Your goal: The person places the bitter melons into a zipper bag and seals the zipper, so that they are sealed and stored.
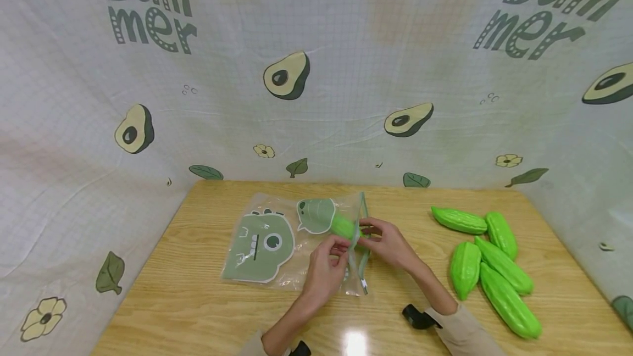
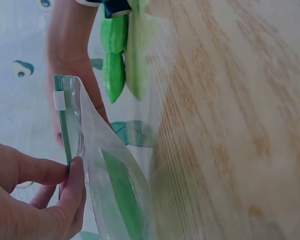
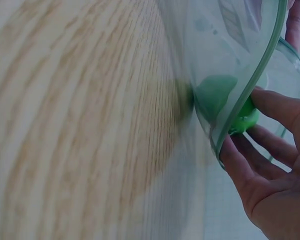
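A clear zip bag (image 1: 306,268) with a green cartoon monster print lies on the table, its slider edge at the right. My left hand (image 1: 326,268) pinches the bag's green zip edge between thumb and finger, clearly seen in the left wrist view, where the white slider (image 2: 59,100) sits above the fingertips. A bright green ridged bitter melon (image 1: 342,226) lies mostly inside the bag. At the bag's mouth my right hand (image 1: 388,243) holds the melon's end (image 3: 247,117), thumb above and fingers below. The melon's far part is hidden behind the print.
Several more bitter melons (image 1: 504,265) lie in a loose group on the right of the wooden table (image 1: 198,312). A patterned cloth (image 1: 346,70) with avocado prints hangs behind and at both sides.
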The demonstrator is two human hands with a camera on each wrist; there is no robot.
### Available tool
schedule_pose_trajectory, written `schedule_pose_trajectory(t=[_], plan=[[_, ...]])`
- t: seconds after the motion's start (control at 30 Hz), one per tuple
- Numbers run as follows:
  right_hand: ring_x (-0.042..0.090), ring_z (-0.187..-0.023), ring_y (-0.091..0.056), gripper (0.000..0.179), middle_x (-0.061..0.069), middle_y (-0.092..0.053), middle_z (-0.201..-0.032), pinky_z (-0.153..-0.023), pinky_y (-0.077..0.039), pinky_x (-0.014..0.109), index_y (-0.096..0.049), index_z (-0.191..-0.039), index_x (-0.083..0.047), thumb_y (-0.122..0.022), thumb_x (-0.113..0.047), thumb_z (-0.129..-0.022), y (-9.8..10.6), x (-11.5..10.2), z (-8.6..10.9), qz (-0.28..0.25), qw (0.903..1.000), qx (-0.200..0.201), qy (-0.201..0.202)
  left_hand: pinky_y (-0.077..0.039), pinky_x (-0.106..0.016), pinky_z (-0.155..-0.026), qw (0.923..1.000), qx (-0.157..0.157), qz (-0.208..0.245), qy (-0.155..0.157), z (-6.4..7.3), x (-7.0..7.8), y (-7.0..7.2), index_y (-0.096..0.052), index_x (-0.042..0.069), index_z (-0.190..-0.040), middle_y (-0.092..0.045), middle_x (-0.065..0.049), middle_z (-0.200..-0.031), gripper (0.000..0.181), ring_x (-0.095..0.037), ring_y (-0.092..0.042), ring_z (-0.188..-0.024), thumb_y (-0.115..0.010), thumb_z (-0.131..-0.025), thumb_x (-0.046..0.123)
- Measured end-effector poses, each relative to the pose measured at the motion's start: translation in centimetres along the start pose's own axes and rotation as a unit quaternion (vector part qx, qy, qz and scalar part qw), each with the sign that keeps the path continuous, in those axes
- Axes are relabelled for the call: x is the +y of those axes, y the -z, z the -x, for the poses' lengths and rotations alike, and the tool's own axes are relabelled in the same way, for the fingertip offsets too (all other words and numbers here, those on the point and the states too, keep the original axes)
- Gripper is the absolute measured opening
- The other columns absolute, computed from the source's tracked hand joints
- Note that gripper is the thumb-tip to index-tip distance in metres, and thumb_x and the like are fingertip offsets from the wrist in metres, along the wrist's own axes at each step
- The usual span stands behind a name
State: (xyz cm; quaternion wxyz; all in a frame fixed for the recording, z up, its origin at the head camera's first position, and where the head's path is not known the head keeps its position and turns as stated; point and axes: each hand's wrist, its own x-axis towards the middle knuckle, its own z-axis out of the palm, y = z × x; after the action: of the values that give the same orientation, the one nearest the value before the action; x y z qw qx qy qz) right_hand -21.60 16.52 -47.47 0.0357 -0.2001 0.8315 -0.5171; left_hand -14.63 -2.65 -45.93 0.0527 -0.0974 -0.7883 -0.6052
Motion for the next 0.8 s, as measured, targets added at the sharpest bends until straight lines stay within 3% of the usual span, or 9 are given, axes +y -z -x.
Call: schedule_pose_trajectory(t=[0.8], plan=[[0.039,-0.114,-0.066,0.031,0.024,-0.064,-0.128,-0.089,-0.056,0.028,-0.065,-0.126,0.004,-0.069,-0.009,-0.098,-0.54,0.15,-0.7,-0.041,0.9985,-0.034,0.008,-0.058,-0.025,-0.076,0.9999,0.002,-0.012,0.007,0.1,0.06,-0.12,-0.071,0.003,-0.099,-0.07,-0.007,-0.101,0.016,-0.019,-0.067,-0.093,-0.067,-0.09,-0.01]])
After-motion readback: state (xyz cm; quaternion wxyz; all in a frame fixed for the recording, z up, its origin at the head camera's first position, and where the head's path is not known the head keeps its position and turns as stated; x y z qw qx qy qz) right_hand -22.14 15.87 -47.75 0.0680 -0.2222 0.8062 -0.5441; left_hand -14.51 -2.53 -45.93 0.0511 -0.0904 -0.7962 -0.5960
